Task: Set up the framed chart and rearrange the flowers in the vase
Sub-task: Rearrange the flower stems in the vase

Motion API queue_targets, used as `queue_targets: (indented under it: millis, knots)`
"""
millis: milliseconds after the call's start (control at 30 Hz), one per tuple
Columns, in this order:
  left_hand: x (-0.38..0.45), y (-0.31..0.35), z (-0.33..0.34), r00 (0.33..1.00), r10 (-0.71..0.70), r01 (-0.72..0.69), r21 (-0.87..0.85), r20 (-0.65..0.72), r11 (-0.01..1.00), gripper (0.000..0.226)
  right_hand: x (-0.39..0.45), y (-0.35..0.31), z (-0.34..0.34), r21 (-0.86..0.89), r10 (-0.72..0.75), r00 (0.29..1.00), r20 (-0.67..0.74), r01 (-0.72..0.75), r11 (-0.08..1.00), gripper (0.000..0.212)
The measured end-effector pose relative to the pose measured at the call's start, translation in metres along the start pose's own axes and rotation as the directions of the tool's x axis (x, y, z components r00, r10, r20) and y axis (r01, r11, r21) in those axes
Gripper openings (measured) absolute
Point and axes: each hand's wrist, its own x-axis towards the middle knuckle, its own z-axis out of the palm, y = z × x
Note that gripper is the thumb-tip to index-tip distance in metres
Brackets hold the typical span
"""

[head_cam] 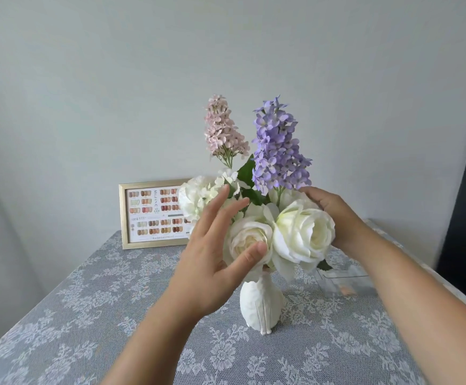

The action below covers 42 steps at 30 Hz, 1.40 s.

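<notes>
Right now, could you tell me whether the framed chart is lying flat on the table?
No, the framed chart stands upright at the back of the table, against the wall behind the flowers.

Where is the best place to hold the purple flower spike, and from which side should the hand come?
Probably its bare green stem just under the purple flower spike, pinched from the right, where the right hand already sits. The blossoms look delicate, and white roses crowd the front.
</notes>
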Motion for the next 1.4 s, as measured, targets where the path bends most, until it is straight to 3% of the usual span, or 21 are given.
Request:
queue_targets:
  millis: [100,267,367,433,533,633,733,833,900,1033,1167,1233,1333,1400]
  knots:
    - [-0.001,0.001,0.0,1.0,0.002,-0.002,-0.034,-0.003,0.999,0.063,-0.002,0.007,-0.004,-0.218,-0.06,0.998,0.011,0.061,0.974,0.042]
    - [-0.009,-0.012,-0.015,0.984,-0.044,0.036,-0.047,-0.171,0.998,0.051,-0.012,0.0,-0.016,-0.13,-0.107,0.986,-0.124,0.091,0.987,0.058]
    - [-0.013,-0.033,-0.024,0.929,-0.221,0.142,-0.266,-0.295,0.953,0.038,-0.017,-0.015,-0.023,-0.156,-0.184,0.962,-0.201,0.153,0.976,0.053]
    - [-0.014,-0.051,-0.027,0.865,-0.396,0.243,-0.434,-0.308,0.867,0.032,-0.02,-0.03,-0.024,-0.113,-0.234,0.941,-0.246,0.212,0.971,0.052]
    - [-0.011,-0.078,-0.025,0.744,-0.64,0.42,-0.612,-0.191,0.671,0.021,-0.022,-0.057,-0.019,-0.097,-0.335,0.907,-0.256,0.32,0.942,0.05]
    - [0.001,-0.091,-0.018,0.673,-0.737,0.557,-0.698,0.061,0.45,0.019,-0.02,-0.085,-0.01,-0.13,-0.391,0.906,-0.162,0.373,0.919,0.06]
    - [0.018,-0.089,-0.009,0.712,-0.637,0.579,-0.76,0.295,0.295,0.043,-0.01,-0.099,0.003,-0.206,-0.337,0.941,-0.031,0.323,0.923,0.078]
    - [0.035,-0.083,-0.008,0.771,-0.549,0.518,-0.818,0.322,0.249,0.054,0.0,-0.101,0.013,-0.341,-0.29,0.957,0.008,0.275,0.899,0.085]
    - [0.044,-0.082,-0.009,0.778,-0.534,0.505,-0.835,0.332,0.216,0.061,0.006,-0.099,0.016,-0.395,-0.282,0.959,-0.019,0.252,0.883,0.077]
    - [0.061,-0.083,-0.018,0.752,-0.574,0.548,-0.791,0.324,0.271,0.089,0.014,-0.097,0.013,-0.397,-0.257,0.965,-0.056,0.215,0.892,0.048]
    - [0.078,-0.079,-0.034,0.79,-0.54,0.576,-0.653,0.291,0.492,0.127,0.016,-0.095,0.01,-0.35,-0.256,0.963,-0.083,0.213,0.912,0.032]
    - [0.085,-0.072,-0.038,0.848,-0.474,0.503,-0.636,0.234,0.585,0.121,0.015,-0.095,0.01,-0.305,-0.261,0.962,-0.087,0.223,0.926,0.029]
    - [0.092,-0.057,-0.041,0.924,-0.344,0.369,-0.636,0.169,0.678,0.082,0.015,-0.093,0.01,-0.284,-0.264,0.959,-0.107,0.225,0.932,0.028]
    - [0.094,-0.047,-0.041,0.944,-0.285,0.327,-0.606,0.169,0.725,0.069,0.015,-0.092,0.011,-0.252,-0.256,0.959,-0.121,0.219,0.942,0.027]
